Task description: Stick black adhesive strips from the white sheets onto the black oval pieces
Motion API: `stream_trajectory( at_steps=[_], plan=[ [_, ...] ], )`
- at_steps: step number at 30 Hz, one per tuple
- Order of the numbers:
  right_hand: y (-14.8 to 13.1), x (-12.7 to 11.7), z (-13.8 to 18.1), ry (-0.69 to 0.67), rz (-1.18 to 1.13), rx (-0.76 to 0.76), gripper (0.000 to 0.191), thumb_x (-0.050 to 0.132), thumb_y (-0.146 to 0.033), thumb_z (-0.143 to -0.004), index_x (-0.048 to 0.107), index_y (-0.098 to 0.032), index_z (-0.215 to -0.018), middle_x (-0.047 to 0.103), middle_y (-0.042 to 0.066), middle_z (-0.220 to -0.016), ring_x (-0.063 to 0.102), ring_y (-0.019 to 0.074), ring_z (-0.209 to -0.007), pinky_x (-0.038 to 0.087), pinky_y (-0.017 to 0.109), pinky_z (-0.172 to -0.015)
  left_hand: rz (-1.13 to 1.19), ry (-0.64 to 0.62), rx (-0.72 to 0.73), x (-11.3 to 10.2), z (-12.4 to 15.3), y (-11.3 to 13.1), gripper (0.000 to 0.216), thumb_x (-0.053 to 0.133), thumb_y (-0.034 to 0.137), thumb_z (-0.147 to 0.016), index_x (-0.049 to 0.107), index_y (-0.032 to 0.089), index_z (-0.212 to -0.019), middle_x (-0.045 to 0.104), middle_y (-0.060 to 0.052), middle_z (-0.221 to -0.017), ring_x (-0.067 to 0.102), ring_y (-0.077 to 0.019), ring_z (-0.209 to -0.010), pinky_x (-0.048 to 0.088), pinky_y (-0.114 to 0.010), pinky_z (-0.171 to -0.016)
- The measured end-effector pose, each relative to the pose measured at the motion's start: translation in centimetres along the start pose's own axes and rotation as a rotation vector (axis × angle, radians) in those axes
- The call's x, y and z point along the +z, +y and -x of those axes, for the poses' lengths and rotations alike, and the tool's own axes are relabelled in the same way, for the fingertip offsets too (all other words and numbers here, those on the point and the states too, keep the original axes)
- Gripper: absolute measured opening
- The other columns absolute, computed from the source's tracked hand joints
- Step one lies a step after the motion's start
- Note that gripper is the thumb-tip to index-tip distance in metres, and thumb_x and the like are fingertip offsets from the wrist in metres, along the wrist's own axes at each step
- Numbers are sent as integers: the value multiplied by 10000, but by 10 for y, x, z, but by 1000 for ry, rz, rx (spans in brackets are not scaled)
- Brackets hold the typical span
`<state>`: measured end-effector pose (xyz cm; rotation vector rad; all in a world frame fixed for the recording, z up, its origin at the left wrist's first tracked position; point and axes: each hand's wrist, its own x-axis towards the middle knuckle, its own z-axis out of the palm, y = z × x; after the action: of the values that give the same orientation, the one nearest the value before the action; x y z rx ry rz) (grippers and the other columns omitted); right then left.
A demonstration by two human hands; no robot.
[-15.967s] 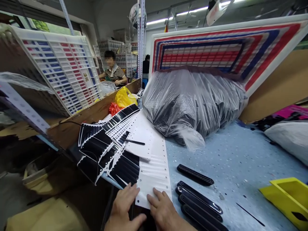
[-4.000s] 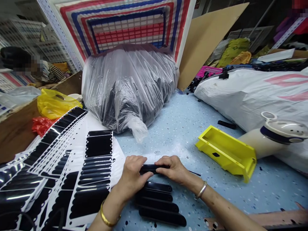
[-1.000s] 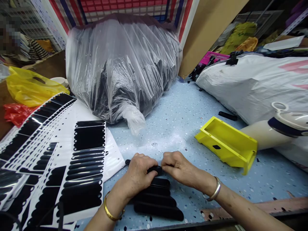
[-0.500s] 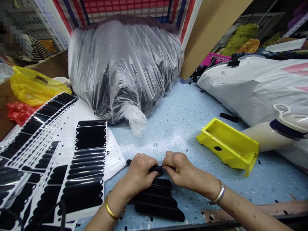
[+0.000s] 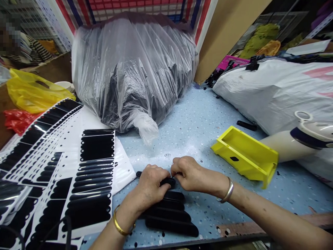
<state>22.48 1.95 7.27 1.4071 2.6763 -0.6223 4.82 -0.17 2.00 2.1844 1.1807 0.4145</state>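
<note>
My left hand (image 5: 151, 184) is closed around a slim black round-ended bar (image 5: 170, 182) and presses it to the table. The bar's far left tip, with a small hole, sticks out past the knuckles. At its right end my right hand (image 5: 187, 173) is closed in a pinch; what lies between those fingertips is too small to make out. Just below the hands, several similar black bars (image 5: 171, 224) lie side by side. To the left, white sheets carry rows of black round-ended stickers (image 5: 88, 205).
A big tied plastic bag (image 5: 135, 69) of dark things stands behind the hands. On the right are a yellow plastic bin (image 5: 244, 152), a cream bottle (image 5: 288, 144) and a white sack (image 5: 275, 86). One black bar (image 5: 246, 125) lies near the sack. Yellow (image 5: 36, 92) and red bags sit far left.
My right hand has shifted slightly up and left, closer to my left hand, and its wrist has turned a little. My left hand keeps its hold on the black bar.
</note>
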Motion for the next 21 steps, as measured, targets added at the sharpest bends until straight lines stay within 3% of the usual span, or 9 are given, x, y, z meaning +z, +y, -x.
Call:
stream_trajectory(
  at_steps=[6,14,21],
  plan=[
    [-5,-6,3,-19,66,-27,238,537,-22,-710,715,-174,-668,646,56,-689,561,175,-649,338,282,-604,-5,7,9,1,0,-1,119,673,107,-732,704,188,-815,736,-54,-782,660,-245,-792,454,-377,-771],
    [11,12,-17,-117,-441,129,201,531,-27,-590,688,-149,-561,587,-9,-568,521,131,-592,358,232,-558,19,8,14,1,0,-1,115,696,101,-725,705,184,-804,730,-43,-775,656,-236,-789,452,-374,-771],
    [24,19,-5,17,-568,174,219,506,-59,-602,705,-149,-602,586,-23,-560,511,116,-569,378,213,-526,27,6,-6,1,0,-2,155,704,95,-720,712,197,-836,747,-43,-833,666,-239,-827,453,-375,-790]
  ],
)
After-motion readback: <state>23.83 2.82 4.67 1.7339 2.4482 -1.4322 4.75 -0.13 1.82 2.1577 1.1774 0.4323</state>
